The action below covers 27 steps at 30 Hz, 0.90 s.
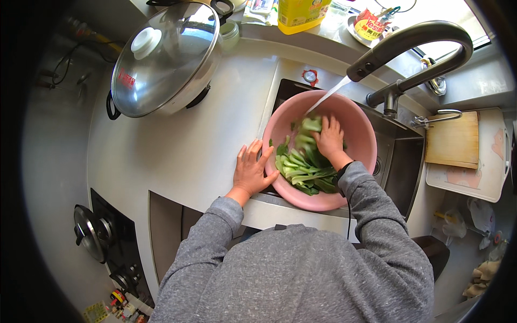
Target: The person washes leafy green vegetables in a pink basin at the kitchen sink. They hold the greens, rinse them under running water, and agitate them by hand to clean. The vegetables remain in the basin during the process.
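Note:
A pink plastic basin (365, 121) sits in the sink, with leafy greens resembling bok choy (299, 167) heaped inside. My right hand (330, 139) reaches into the basin and touches the greens, some of which are blurred beside its thumb. Whether its fingers grip any stalks is unclear. Against the basin's left rim rests my left hand (252, 169), fingers spread and thumb on the rim. Water runs in a stream (329, 95) from the dark metal faucet (408, 50) into the basin's far side.
A large lidded pot (169, 60) stands on the counter (194, 153) at left. The sink (398, 173) shows right of the basin. Farther right, a wooden cutting board (452, 139) lies on a white board (490, 177). A yellow jug (303, 16) stands on the windowsill. At lower left is a cooktop (121, 238).

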{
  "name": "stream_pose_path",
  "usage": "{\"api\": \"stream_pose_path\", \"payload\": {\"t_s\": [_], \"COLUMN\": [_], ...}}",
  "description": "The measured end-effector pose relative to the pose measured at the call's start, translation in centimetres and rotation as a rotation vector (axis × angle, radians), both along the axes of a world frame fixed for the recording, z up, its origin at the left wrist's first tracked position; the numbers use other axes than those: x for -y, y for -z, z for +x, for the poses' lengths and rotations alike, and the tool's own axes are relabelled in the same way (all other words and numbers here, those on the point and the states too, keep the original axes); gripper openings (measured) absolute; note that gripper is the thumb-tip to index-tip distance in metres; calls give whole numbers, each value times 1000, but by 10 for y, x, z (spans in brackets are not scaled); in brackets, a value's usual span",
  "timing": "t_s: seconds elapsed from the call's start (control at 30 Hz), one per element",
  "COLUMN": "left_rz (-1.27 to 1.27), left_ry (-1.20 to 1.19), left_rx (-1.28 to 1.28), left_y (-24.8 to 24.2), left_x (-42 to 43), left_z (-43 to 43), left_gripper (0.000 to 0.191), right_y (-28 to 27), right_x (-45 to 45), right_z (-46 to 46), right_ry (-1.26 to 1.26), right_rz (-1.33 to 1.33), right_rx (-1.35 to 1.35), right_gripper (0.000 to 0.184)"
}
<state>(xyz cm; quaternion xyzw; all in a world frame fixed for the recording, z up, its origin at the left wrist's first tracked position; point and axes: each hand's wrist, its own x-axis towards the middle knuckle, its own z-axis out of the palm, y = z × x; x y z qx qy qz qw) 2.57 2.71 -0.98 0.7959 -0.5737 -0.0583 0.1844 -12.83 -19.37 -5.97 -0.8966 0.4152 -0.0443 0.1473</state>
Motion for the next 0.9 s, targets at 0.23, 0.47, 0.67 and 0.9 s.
{"api": "stream_pose_path", "payload": {"t_s": [0.23, 0.47, 0.67, 0.9], "left_rz": [29, 0, 6, 3], "left_ry": [5, 2, -15, -21], "left_rx": [10, -10, 12, 2], "left_y": [2, 2, 2, 2], "left_x": [-1, -1, -1, -2], "left_z": [0, 2, 2, 1], "left_gripper": [68, 65, 62, 60], "right_y": [4, 10, 12, 25], "right_x": [-7, 2, -1, -5], "right_z": [-4, 2, -5, -1], "right_ry": [-569, -653, -276, -171], "right_rz": [-7, 137, 93, 171], "right_rx": [-418, -348, -255, -138], "right_gripper": [71, 75, 76, 66]}}
